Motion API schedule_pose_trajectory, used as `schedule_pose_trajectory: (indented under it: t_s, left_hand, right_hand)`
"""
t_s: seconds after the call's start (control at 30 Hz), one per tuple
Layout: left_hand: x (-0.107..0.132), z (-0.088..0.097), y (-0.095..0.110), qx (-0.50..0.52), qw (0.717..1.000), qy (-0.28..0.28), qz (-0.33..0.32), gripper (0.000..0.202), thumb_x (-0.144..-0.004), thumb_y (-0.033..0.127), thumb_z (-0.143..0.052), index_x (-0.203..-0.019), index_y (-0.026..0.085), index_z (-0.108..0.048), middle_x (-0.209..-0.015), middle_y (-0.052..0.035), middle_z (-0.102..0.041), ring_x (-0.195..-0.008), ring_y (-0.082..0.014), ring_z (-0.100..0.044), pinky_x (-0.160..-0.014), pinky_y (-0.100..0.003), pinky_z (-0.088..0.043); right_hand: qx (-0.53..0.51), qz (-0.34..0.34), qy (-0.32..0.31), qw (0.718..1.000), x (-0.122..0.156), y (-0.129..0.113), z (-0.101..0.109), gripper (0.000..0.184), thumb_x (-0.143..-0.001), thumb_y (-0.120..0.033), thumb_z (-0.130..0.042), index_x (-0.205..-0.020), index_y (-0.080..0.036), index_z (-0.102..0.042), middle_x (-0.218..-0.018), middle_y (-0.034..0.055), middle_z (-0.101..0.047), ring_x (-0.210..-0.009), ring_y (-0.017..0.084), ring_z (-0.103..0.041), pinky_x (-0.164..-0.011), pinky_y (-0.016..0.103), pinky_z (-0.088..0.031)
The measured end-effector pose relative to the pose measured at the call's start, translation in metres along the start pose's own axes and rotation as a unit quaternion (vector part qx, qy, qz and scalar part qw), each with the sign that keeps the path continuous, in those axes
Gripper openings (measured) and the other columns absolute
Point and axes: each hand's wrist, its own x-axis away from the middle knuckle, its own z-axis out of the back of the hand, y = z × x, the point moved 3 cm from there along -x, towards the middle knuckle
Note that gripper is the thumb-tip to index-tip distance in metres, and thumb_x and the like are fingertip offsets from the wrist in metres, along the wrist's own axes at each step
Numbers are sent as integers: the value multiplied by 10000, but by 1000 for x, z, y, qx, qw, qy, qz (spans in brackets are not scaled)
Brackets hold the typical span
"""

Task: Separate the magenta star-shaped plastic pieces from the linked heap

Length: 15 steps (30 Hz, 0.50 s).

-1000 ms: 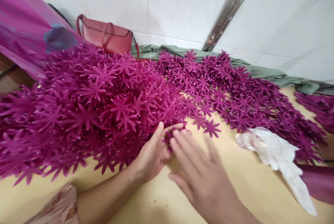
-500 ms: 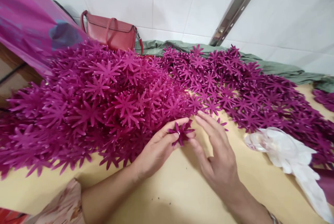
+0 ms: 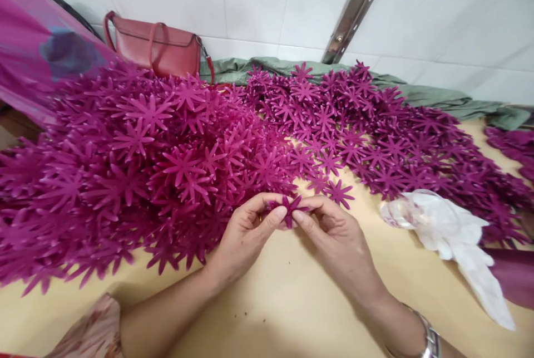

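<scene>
A small magenta star-shaped flower piece (image 3: 289, 206) is pinched between both hands just above the yellow tabletop (image 3: 292, 302). My left hand (image 3: 246, 235) grips its left side with thumb and fingers closed. My right hand (image 3: 337, 238) holds its right side, fingers curled in. A big heap of the same magenta flower pieces (image 3: 137, 163) rises to the left and behind my hands. A flatter spread of them (image 3: 375, 135) stretches to the right. One loose flower (image 3: 340, 192) lies on the table beside my right hand.
A red handbag (image 3: 156, 52) leans on the white tiled wall at the back left. A green cloth (image 3: 438, 101) runs along the wall under the flowers. A crumpled white plastic bag (image 3: 446, 235) lies at right. A metal bracket (image 3: 354, 7) slants up the wall.
My right hand has come in from open and apart to close on the flower piece that my left hand holds. The view shifted slightly.
</scene>
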Motion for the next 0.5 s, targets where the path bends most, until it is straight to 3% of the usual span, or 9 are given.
schedule_pose_trajectory:
  t_s: [0.23, 0.33, 0.43, 0.5]
  left_hand:
    - [2, -1, 1, -47, 998, 47, -21, 215, -887, 377, -772, -975, 182, -748, -840, -20, -691, -798, -161, -602, -772, -278, -492]
    - [0, 1, -1, -37, 998, 45, -2, 234, -878, 398, -779, -945, 175, -754, -803, -20, -685, -772, -160, -596, -755, -281, -485]
    - [-1, 2, -3, -30, 999, 38, 5, 230, -858, 392, -801, -889, 169, -753, -810, -24, -699, -774, -160, -609, -765, -283, -491]
    - [-2, 2, -4, -29, 999, 33, 3, 222, -856, 381, -807, -893, 168, -756, -827, -27, -712, -789, -161, -620, -779, -283, -496]
  right_hand:
    - [50, 3, 7, 999, -2, 1, 7, 84, -932, -306, -709, -943, -223, -701, -838, 17, -718, -751, 164, -667, -681, 287, -583]
    - [82, 22, 25, 996, -3, 4, 11, 133, -953, -289, -680, -1074, -233, -678, -887, 24, -697, -794, 169, -656, -718, 300, -585]
    - [145, 109, 70, 981, -2, -1, 12, 296, -956, -230, -674, -1246, -253, -621, -1061, 61, -669, -976, 200, -658, -862, 364, -582]
    - [219, 195, 84, 952, 1, -8, 10, 313, -936, -181, -696, -1236, -256, -640, -1186, 96, -624, -1125, 241, -619, -954, 424, -546]
